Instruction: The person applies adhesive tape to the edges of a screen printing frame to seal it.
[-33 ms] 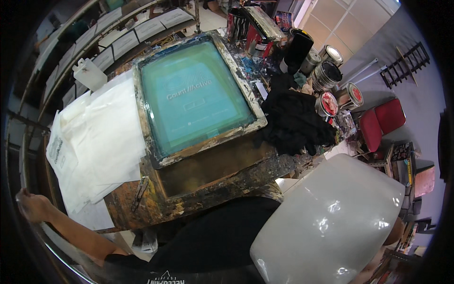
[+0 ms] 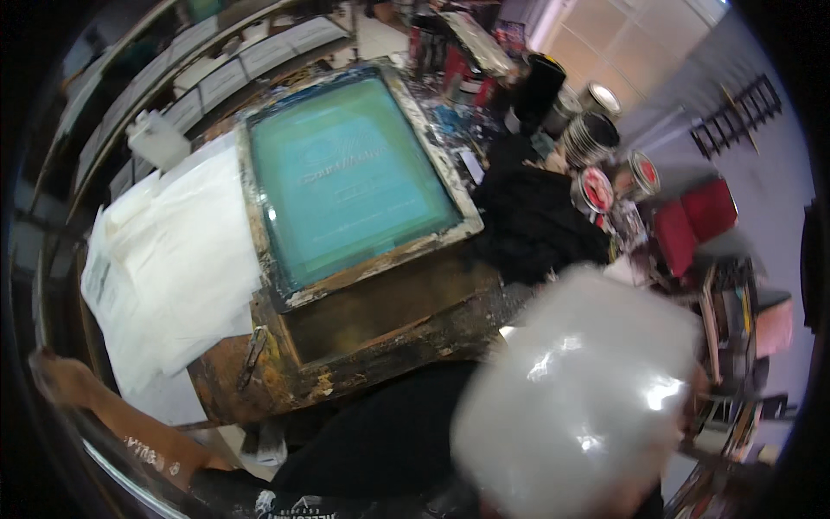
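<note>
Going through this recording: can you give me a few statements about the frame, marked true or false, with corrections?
1. The white sheets lie left of the screen. True.
2. The screen's mesh is red. False: it is teal.
3. The black cloth lies right of the screen. True.
4. The left hand rests on the screen. False: it is near the picture's left edge, away from the screen.
5. The glossy pale object is at the lower right of the picture. True.
6. The red chair is left of the white sheets. False: it is far to their right.
</note>
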`<move>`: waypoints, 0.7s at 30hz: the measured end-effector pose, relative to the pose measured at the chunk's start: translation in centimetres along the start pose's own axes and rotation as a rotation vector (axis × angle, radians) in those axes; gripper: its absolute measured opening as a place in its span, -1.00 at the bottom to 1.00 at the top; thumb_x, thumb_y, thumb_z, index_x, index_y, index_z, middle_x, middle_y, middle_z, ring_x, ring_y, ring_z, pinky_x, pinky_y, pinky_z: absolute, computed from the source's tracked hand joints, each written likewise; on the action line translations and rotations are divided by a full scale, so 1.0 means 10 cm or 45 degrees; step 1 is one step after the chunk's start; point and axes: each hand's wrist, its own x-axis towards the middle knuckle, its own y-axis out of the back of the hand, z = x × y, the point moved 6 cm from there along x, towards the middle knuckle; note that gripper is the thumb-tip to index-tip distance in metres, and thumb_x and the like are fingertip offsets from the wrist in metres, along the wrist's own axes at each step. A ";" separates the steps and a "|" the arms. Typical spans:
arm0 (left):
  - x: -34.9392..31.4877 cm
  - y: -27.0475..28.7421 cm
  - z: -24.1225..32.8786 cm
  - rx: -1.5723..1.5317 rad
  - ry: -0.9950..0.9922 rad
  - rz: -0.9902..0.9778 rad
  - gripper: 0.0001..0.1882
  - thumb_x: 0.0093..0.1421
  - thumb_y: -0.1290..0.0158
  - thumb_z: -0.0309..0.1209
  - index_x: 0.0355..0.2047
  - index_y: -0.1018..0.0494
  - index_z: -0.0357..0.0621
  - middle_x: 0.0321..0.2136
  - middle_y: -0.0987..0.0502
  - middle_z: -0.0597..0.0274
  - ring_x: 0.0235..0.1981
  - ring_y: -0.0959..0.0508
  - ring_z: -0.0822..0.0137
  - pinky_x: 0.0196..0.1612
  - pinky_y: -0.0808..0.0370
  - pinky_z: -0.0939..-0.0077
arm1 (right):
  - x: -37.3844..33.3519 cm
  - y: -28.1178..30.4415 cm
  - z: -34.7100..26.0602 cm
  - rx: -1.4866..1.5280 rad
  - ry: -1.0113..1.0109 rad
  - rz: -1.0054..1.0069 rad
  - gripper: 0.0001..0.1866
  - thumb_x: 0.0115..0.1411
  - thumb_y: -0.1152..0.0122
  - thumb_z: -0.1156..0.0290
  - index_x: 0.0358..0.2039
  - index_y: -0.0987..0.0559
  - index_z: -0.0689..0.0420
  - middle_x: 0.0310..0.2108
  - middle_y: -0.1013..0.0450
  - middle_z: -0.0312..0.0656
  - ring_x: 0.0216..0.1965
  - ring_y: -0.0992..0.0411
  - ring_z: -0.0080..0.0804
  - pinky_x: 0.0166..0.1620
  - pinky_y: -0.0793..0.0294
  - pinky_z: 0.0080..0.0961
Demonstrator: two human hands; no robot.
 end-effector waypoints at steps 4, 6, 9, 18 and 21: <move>0.34 0.19 -0.40 -0.219 -0.026 -0.064 -0.71 0.37 -0.11 -0.39 -0.11 -0.44 -0.46 -0.20 -0.57 -0.11 -0.20 -0.59 0.14 -0.02 -0.59 0.28 | -0.56 -0.82 0.41 0.197 -0.193 -0.164 -0.66 -0.15 -0.62 0.27 -0.55 -0.54 0.05 -0.55 -0.38 -0.33 -0.48 -0.35 -0.33 -0.21 -0.43 -0.26; 0.39 0.16 -0.65 -0.330 -0.012 -0.099 -0.72 0.36 -0.14 -0.45 -0.06 -0.44 -0.47 -0.19 -0.60 -0.14 -0.18 -0.62 0.14 -0.01 -0.63 0.31 | -1.03 -1.27 0.51 0.290 -0.234 -0.305 -0.66 -0.12 -0.60 0.29 -0.45 -0.54 0.06 -0.51 -0.39 -0.28 -0.37 -0.39 -0.28 -0.11 -0.42 -0.14; 0.07 -0.06 -0.45 -0.223 0.014 -0.023 -0.78 0.38 -0.13 -0.49 -0.10 -0.48 -0.46 -0.22 -0.60 -0.11 -0.17 -0.62 0.16 -0.01 -0.64 0.34 | -1.67 -1.75 0.60 0.186 -0.266 -0.453 -0.58 -0.17 -0.62 0.33 -0.31 -0.59 0.10 -0.41 -0.45 -0.26 -0.30 -0.39 -0.21 -0.16 -0.33 -0.20; 0.07 -0.12 -0.54 -0.120 -0.096 -0.258 -0.75 0.38 -0.12 -0.42 -0.16 -0.55 -0.46 -0.20 -0.62 -0.04 -0.16 -0.61 0.16 0.02 -0.58 0.29 | -0.04 -0.66 0.28 1.205 -0.185 -0.028 -0.62 0.06 -0.50 0.17 -0.15 -0.69 0.07 -0.11 -0.63 -0.28 -0.05 -0.46 -0.34 0.03 -0.41 -0.24; -0.18 -0.47 -0.28 -0.034 -0.080 -0.303 -0.75 0.38 -0.12 -0.42 -0.15 -0.54 -0.47 -0.20 -0.61 -0.02 -0.17 -0.60 0.19 0.01 -0.57 0.33 | 0.19 -0.44 0.11 1.334 -0.031 0.409 -0.84 0.25 -0.31 0.42 -0.16 -0.71 -0.05 -0.10 -0.65 -0.40 -0.07 -0.51 -0.48 0.00 -0.44 -0.31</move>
